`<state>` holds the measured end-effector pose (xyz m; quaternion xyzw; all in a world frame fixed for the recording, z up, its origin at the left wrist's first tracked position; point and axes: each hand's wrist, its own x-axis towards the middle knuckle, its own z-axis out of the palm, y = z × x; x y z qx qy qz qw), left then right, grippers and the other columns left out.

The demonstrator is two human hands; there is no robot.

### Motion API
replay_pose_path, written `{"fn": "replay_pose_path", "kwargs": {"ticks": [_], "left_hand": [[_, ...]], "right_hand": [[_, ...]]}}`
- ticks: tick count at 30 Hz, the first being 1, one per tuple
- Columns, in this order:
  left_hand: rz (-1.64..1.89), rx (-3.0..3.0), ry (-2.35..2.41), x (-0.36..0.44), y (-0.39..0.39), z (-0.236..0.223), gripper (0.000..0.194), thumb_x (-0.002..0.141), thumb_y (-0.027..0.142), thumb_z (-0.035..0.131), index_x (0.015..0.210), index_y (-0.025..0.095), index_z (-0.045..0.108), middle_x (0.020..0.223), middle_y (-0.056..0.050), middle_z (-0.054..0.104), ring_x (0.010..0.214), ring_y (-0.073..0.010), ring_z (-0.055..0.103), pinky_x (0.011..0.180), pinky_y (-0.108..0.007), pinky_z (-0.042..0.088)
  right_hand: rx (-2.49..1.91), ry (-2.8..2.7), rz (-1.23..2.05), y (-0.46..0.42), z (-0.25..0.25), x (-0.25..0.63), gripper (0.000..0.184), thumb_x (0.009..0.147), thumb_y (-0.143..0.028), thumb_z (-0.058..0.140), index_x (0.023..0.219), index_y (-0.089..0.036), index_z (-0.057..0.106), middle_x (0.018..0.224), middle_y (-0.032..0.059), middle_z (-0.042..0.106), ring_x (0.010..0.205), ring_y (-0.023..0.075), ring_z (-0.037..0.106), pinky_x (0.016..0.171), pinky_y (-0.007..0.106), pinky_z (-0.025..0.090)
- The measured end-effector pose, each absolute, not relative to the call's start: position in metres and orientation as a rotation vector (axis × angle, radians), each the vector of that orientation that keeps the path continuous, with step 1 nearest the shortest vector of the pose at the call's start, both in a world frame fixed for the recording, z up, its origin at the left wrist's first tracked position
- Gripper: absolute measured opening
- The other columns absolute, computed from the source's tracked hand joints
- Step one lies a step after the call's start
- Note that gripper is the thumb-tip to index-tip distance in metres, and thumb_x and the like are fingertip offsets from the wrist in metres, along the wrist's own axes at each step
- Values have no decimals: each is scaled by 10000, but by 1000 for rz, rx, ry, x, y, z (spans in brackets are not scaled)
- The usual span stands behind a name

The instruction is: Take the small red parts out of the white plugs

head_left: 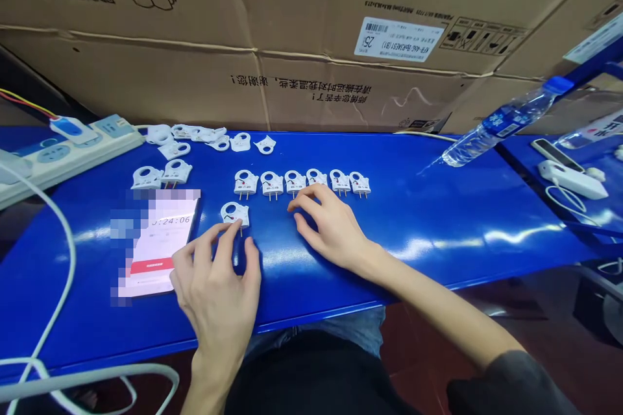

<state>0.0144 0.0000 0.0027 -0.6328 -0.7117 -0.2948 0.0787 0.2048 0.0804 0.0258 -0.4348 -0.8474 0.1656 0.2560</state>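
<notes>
6 white plugs [246, 187] already form 1 row; I judge loose pieces [241, 146] behind remain. Left hand [215, 279], fingers wide, touches 1 nearer plug [236, 213]; right hand [335, 227], fingers slightly parted.

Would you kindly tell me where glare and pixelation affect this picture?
In the head view, white glare streaks the blue tabletop, including right of the right hand; also in the head view, blocky pixelation covers the phone's left and upper edges.
</notes>
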Motion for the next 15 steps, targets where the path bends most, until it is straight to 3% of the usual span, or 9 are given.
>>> {"fn": "replay_pose_path", "kwargs": {"ticks": [5,15], "left_hand": [[-778,-1838,-2267,18,1,4,488,990,365,559,1438,179,612,1408,-189,617,1280,-443,512,982,-621,496],[-676,-1852,-2334,20,7,6,607,1013,411,494,1558,145,471,1557,-221,486,1381,-474,451,1084,-653,436]], "right_hand": [[-1171,-2315,414,81,24,205,200,1020,-168,519,1149,-208,667,1198,98,652,1106,230,606,903,363,537],[-1154,-2350,376,81,24,205,211,1024,-172,509,1156,-186,674,1201,113,650,1097,241,604,918,370,534]]}}
